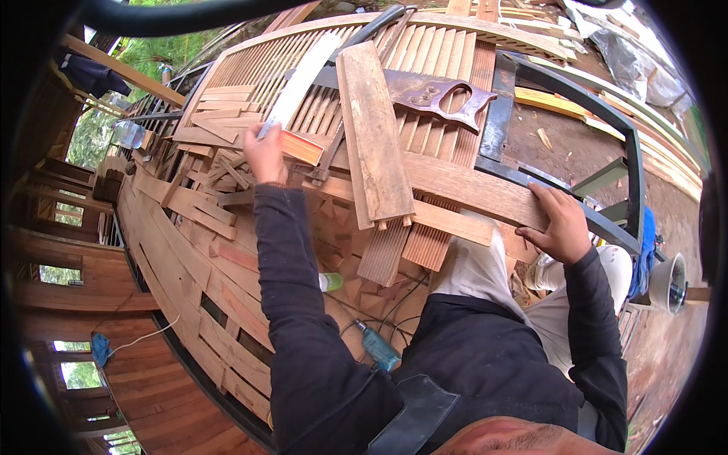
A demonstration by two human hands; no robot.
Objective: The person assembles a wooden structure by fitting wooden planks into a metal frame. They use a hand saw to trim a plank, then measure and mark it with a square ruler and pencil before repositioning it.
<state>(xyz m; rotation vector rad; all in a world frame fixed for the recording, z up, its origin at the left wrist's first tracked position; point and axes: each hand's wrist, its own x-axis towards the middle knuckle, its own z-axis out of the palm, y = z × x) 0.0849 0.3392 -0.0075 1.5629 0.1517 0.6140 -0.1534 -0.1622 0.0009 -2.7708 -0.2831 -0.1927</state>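
My left hand [265,155] is closed around a try square [299,83], near the corner where its pale metal blade meets its orange-edged stock. The blade points up and away across a slatted wooden panel [425,53]. At the right, my right hand [563,224] grips the end of a long brown board [470,189], fingers over its far edge and thumb at its near edge. A thick, worn plank [371,136] lies across the middle, over that board's other end. Beneath the plank runs a handsaw [432,92], its blade partly hidden and its wooden handle to the right.
A dark metal frame [633,167] curves round the right side. Wood offcuts [227,114] lie piled at the left, beside wide planking [182,265]. Below sits a teal power tool [379,347] among cables. A bucket [667,284] stands at the far right.
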